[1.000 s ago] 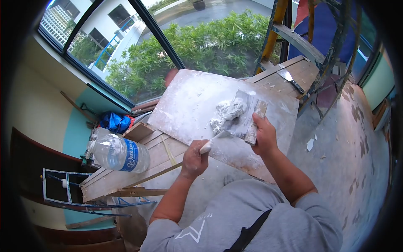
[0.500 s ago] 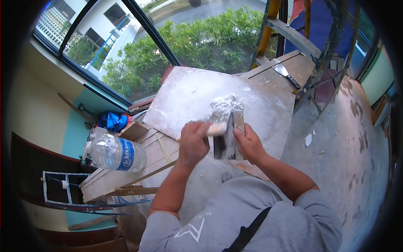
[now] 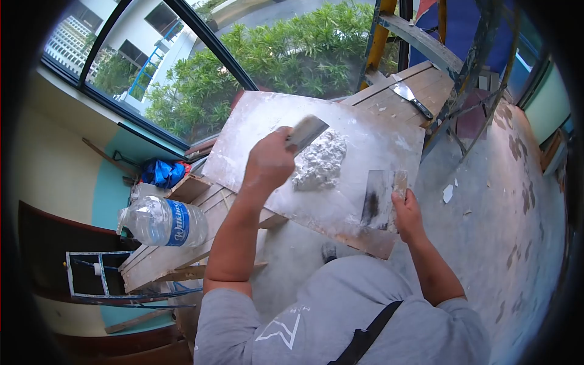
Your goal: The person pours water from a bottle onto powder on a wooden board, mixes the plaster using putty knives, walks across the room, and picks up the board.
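My left hand [image 3: 271, 159] is closed around a wide putty knife [image 3: 308, 131], held over the upper left side of a mound of wet white putty [image 3: 323, 159]. The mound is heaped, with a rough surface, on a large whitish board [image 3: 249, 131]. In my right hand [image 3: 407, 218] is a second wide putty knife [image 3: 378, 198]. Its blade has a dark smear on the face and points left, above the board's near right part. The two blades are apart. Whether the left blade touches the putty I cannot tell.
A large clear water bottle [image 3: 161, 220] lies on planks [image 3: 143, 267] at the left. Another putty knife [image 3: 412, 100] rests on the wooden planks at the far right, beside a stepladder [image 3: 420, 42]. Window glass and its frame [image 3: 213, 45] stand behind the board.
My hands have moved apart: the left went up and left with its knife, the right moved right and down. The putty, earlier partly behind the blades, now shows whole on the board.
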